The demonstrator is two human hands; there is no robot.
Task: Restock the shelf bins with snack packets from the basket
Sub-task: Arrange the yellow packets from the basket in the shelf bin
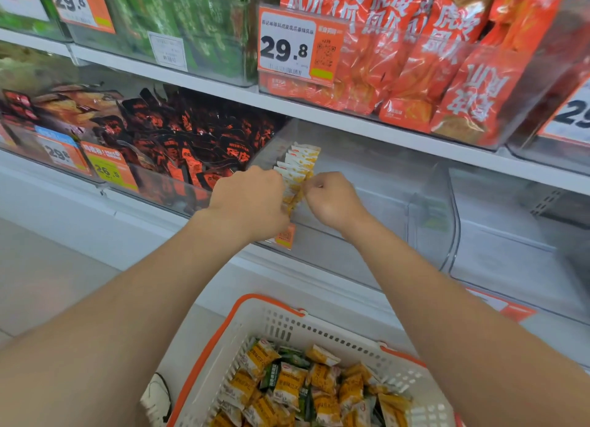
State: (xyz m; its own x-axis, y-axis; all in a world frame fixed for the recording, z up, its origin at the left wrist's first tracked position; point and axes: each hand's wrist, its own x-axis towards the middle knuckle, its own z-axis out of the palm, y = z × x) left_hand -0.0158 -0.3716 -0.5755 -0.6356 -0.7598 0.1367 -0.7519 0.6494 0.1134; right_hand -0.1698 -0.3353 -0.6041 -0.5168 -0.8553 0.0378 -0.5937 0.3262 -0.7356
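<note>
Left hand point(249, 200) is curling its fingers down over the near end of a row of yellow-and-white snack packets point(300, 161), gripping it from the left. Right hand point(332, 200) is bunching into a loose fist, thumb and forefinger apparently pinching a packet edge on the row's right side; contact partly hidden. The row is standing on edge between both sets of fingers, running away from them inside the clear shelf bin point(399, 187). Black-and-orange packets point(191, 136) are lying just left of the left fingers, in the neighbouring bin. White basket point(252, 303) with orange rim is sitting well below both wrists, holding loose yellow and green packets point(319, 391).
</note>
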